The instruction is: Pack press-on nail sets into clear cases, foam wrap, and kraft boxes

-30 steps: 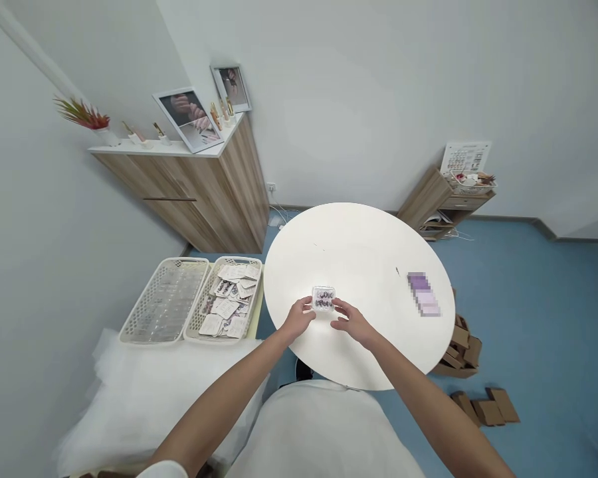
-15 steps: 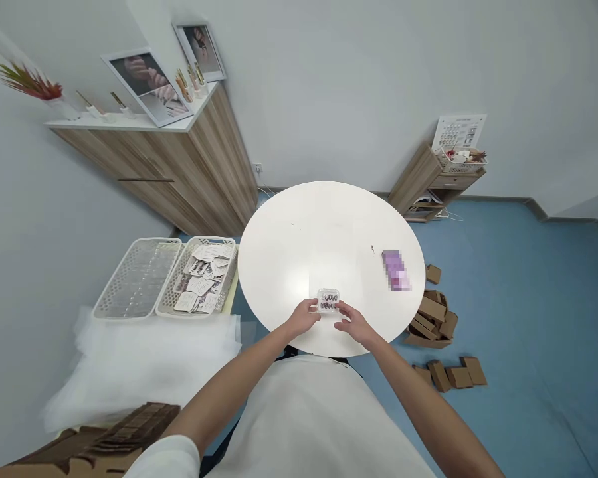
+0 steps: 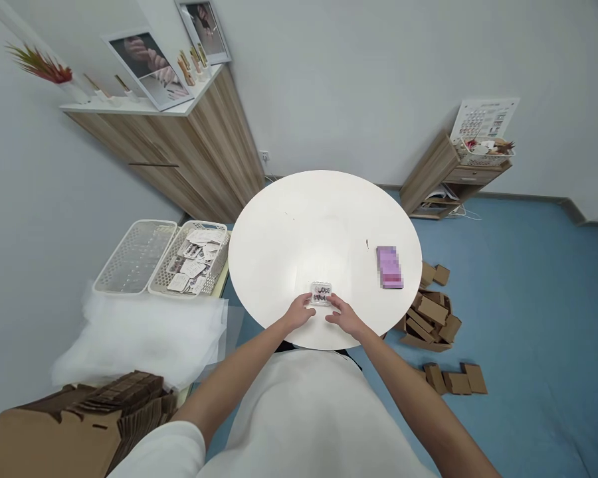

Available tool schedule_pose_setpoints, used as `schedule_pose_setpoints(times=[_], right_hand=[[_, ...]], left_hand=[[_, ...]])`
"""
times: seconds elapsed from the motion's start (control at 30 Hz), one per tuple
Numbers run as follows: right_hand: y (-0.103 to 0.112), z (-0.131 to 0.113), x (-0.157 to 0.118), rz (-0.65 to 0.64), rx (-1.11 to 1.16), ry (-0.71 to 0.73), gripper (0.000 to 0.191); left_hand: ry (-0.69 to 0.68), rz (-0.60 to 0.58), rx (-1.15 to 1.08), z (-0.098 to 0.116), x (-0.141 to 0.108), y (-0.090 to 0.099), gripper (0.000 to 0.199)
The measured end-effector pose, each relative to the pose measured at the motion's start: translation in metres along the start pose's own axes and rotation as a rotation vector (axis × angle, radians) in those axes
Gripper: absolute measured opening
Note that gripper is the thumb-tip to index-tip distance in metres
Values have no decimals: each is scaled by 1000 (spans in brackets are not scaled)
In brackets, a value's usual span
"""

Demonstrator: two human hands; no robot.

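Clear case (image 3: 321, 293) is at the near side of the round white table (image 3: 323, 226), between the 2 hands. It shows 2 rows of small dark-patterned pieces.

Left hand (image 3: 299, 313): at the case's left edge, fingers loosely bent, thumb spread away from them. Right hand (image 3: 345, 317): same pose mirrored at the right edge, thumb below the case corner. Neither hand is clenched. Fingertips are at the edges, but the case is small in view, so I can't tell if either hand actually grips it or if it sits flat on the tabletop.

Rest of the tabletop: purple block (image 3: 390, 267), pixelated, on the right side; 1 tiny dark item (image 3: 367, 243) near it, up and to the left.

Left of the table: 2 white baskets side by side. Outer basket (image 3: 115, 257) has clear plastic cases; inner basket (image 3: 220, 264) has a loose pile of white cards and packs with dark pieces. Translucent white sheets (image 3: 142, 338) lie just below them, and stacked brown cardboard (image 3: 54, 438) is at the bottom left corner.

Right, on blue floor (image 3: 538, 299): a carton of brown boxes (image 3: 431, 315), with more small boxes (image 3: 457, 383) below.

Back: wood cabinet (image 3: 209, 149) with 2 picture frames, the bigger frame (image 3: 149, 70) in front of the smaller frame (image 3: 204, 32); low shelf unit (image 3: 428, 176) at right.
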State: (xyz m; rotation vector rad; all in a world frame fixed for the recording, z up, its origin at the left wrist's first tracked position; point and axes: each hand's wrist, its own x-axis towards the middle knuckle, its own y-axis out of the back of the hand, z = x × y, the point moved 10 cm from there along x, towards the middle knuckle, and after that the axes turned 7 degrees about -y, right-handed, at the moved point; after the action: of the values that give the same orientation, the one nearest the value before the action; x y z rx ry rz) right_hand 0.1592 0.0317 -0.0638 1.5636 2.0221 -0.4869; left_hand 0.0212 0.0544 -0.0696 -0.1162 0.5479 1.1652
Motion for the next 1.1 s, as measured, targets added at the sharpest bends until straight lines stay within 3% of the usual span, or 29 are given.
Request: schedule_pose_setpoints(times=[0.27,0.43,0.67,0.93,1.1], right_hand=[[5,7,9,3,-111,77,59],[3,-4,-3,73,-582,238,51],[-29,1,-23,-92,-1098,397,22],[-33,11,-19,-47,-1121,310,40],[-33,6,-22,12,-1011,241,54]], left_hand=[[-38,32,106,-3,7,3,65],[-149,12,476,8,-2,19,63],[-367,-222,972,15,-27,10,38],[-428,-375,924,0,-40,7,46],[-471,-345,774,-2,-43,9,55]])
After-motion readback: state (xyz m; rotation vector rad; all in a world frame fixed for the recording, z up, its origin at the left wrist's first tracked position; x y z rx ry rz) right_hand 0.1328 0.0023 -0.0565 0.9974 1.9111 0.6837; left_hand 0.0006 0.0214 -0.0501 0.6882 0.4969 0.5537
